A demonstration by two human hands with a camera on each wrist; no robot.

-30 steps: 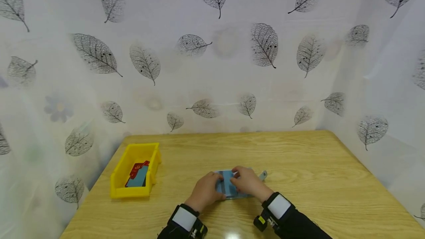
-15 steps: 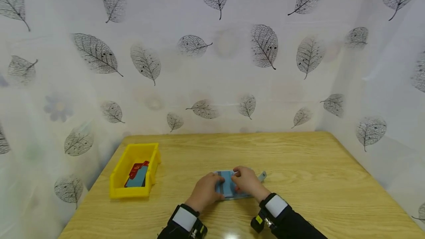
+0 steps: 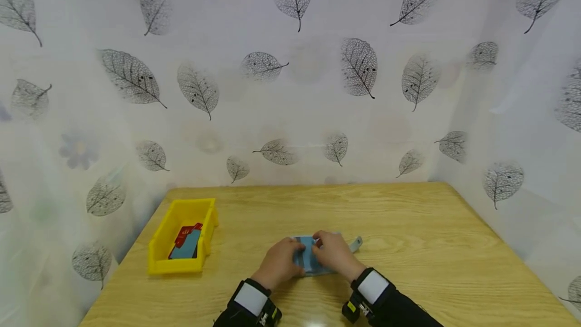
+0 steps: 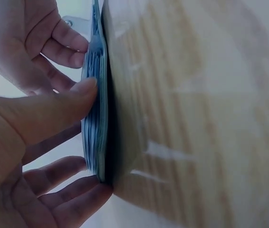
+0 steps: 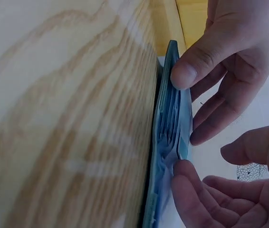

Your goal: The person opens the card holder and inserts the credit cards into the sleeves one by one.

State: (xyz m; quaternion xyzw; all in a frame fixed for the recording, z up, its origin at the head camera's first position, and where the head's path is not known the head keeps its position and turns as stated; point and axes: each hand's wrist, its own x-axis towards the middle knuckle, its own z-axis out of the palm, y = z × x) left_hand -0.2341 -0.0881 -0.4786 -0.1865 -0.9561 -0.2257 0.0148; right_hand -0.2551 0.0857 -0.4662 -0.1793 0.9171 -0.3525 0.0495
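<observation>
A light blue card wallet [image 3: 306,258] with several thin layers lies on the table between the hands; a strap with a metal snap [image 3: 357,244] sticks out at its right. My left hand [image 3: 280,263] grips the wallet's left part, thumb [image 4: 83,92] over the near edge and fingers at the far side. My right hand [image 3: 335,254] is at the right part with fingers bent, one fingertip [image 5: 184,171] touching the edge of the layers. Another finger [image 5: 239,151] of that hand stands raised and apart from it. The wallet's right part is partly hidden by this hand.
A yellow bin [image 3: 156,266] stands at the left of the wooden table [image 3: 408,226], holding red and blue flat card-like pieces [image 3: 185,243]. A white curtain [image 3: 299,115] printed with leaves hangs behind and along both sides.
My right hand has moved slightly left over the wallet. The left hand keeps its grip, and the wallet stays in nearly the same place.
</observation>
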